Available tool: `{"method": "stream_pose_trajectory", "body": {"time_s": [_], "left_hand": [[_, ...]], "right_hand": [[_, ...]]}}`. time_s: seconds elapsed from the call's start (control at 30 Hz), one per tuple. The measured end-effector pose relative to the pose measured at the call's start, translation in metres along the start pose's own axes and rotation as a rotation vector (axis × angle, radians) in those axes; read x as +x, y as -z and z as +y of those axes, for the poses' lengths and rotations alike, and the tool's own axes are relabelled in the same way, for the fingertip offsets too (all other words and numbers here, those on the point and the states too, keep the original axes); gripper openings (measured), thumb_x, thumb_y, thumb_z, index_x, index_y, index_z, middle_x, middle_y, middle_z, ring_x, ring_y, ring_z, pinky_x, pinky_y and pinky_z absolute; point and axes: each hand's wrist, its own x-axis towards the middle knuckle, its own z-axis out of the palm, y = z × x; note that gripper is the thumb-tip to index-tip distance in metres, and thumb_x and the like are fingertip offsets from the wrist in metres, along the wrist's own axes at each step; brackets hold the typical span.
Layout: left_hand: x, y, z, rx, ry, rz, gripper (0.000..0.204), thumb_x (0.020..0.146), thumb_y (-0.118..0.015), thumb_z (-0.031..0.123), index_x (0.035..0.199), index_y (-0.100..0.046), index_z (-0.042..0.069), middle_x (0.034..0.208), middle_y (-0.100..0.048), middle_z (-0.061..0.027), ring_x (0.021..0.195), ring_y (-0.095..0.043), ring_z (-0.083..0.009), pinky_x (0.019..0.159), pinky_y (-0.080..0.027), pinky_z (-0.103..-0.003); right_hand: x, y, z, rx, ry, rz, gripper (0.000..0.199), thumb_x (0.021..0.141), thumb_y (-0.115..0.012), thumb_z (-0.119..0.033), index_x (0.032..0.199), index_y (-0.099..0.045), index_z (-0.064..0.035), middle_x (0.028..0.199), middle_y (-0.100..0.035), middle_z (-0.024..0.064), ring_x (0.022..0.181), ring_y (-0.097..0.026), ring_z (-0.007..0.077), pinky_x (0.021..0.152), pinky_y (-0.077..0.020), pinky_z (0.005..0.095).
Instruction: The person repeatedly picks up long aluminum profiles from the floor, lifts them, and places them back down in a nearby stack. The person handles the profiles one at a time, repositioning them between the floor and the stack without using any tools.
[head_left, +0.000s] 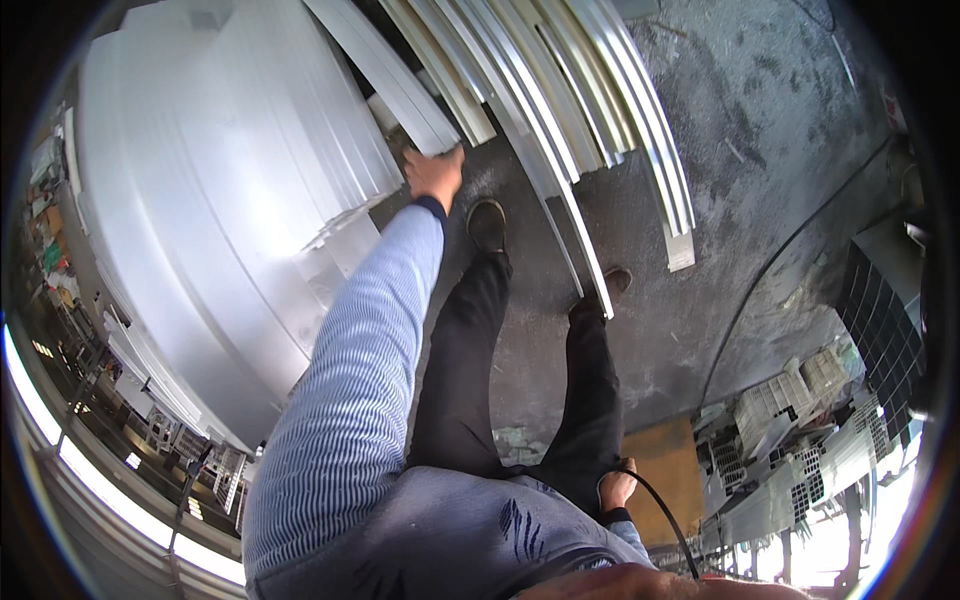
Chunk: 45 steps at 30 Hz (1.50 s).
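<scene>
**Your left hand (435, 177) held the strip (390, 75) by its near end**

The wide, pale metal strip lay just beyond your left shoe (487, 226), between the big sheets (230, 130) on your left and the rails (545, 100) on your right, and it ran away from you out of the upper edge of the view. Your left fingers were closed around its squared end, the thumb on the right side. That end was probably chosen because it was the part within your reach; the arm was already well stretched out in front of you.

Your right hand (617, 485) hung low by your right hip, away from the metal. I could not tell whether its fingers were wide or narrow, nor whether they touched the thin cable (655, 500) that passed beside them. It seemed to have no part in the hold.

The rails lay lengthwise, side by side, likely because such long pieces sit together best that way. Their ends were uneven, and one narrow rail (587, 252) came down as far as your right shoe (620, 280). Your feet stood apart on the dark floor (650, 360), which probably steadied you for the forward reach. Behind you to the right lay a brown board (665, 475) and grey crates (770, 410).
</scene>
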Motion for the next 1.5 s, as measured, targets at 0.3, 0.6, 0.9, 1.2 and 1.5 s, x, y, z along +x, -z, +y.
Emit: {"method": "stream_pose_trajectory", "body": {"time_s": [0.3,0.6,0.9,1.2,1.5], "left_hand": [[-0.257,0.106,-0.168,0.197,-0.173,-0.372,0.077,0.097,-0.068,0.067,0.111,-0.074,-0.008,0.120,-0.074,-0.0380,0.119,-0.070,-0.0535,0.102,-0.056,-0.057],[-0.384,0.211,-0.165,0.333,-0.507,-0.267,0.070,0.098,-0.067,0.066,0.121,-0.079,0.000,0.129,-0.077,-0.0245,0.126,-0.071,-0.0426,0.107,-0.056,-0.049],[-0.542,0.198,-0.186,-0.339,-0.078,-0.476,0.039,0.101,-0.082,0.046,0.117,-0.077,0.011,0.099,-0.073,-0.0015,0.079,-0.068,-0.0117,0.065,-0.055,-0.031],[-0.592,0.174,-0.287,-0.053,-0.326,-0.414,0.053,0.100,-0.072,0.055,0.106,-0.081,0.003,0.093,-0.080,-0.0122,0.075,-0.074,-0.0241,0.070,-0.057,-0.039],[-0.622,0.219,-0.306,-0.465,-0.122,-0.433,0.067,0.102,-0.076,0.050,0.151,-0.064,0.005,0.129,-0.073,-0.0089,0.103,-0.075,-0.0198,0.074,-0.060,-0.034]], "right_hand": [[0.023,0.014,-0.004,-0.155,0.241,0.001,0.023,0.088,-0.063,-0.011,0.105,-0.070,0.0011,0.113,-0.075,0.0292,0.107,-0.073,0.0495,0.095,-0.0585,0.0564],[0.138,0.042,0.025,-0.119,0.882,-0.071,0.035,0.094,-0.068,-0.030,0.110,-0.085,-0.0050,0.110,-0.083,0.0234,0.105,-0.080,0.0420,0.096,-0.0636,0.0519],[0.251,0.135,0.038,0.715,0.563,-0.176,0.039,0.089,-0.068,-0.018,0.122,-0.082,-0.0021,0.101,-0.084,0.0198,0.088,-0.082,0.0301,0.081,-0.0653,0.0423],[0.319,0.165,0.167,0.326,0.550,0.214,0.036,0.086,-0.068,-0.028,0.109,-0.087,-0.0068,0.110,-0.083,0.0232,0.110,-0.079,0.0408,0.098,-0.0616,0.0494],[0.224,0.058,0.232,0.035,0.707,0.043,0.040,0.088,-0.068,-0.034,0.111,-0.086,-0.0067,0.120,-0.083,0.0210,0.119,-0.078,0.0366,0.103,-0.0603,0.0458]]}}
